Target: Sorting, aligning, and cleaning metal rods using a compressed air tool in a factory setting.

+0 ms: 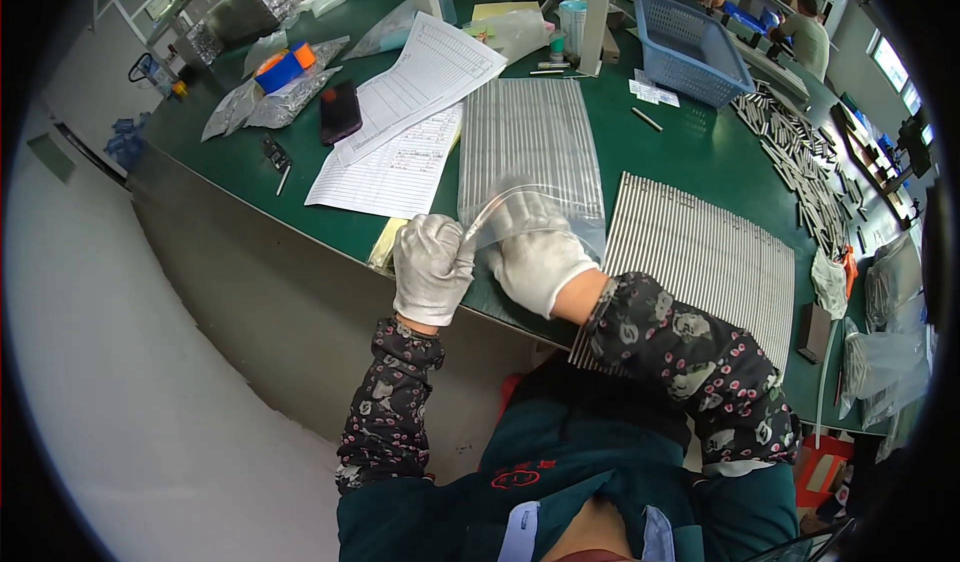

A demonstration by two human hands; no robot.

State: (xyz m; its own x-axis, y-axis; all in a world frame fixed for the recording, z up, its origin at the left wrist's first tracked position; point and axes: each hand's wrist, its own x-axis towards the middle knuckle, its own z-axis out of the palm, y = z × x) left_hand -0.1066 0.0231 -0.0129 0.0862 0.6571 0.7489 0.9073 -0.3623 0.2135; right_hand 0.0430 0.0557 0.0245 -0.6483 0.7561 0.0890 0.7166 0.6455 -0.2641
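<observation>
A clear plastic bag lies flat on the table in front of me, with a row of thin grey metal rods inside it. My left hand, in a white glove, is closed on the left side of the bag's mouth. The gloved right hand reaches into the mouth, its fingers stretched forward and blurred behind the film. Beside my right forearm, a sheet of side-by-side metal rods covers the table up to its front edge. The rod ends nearest my right hand are hidden by it.
Printed paper sheets and a dark phone lie to the left, near orange and blue tape rolls. A blue basket stands at the back right, beside a heap of loose rods. White posts rise behind the bag.
</observation>
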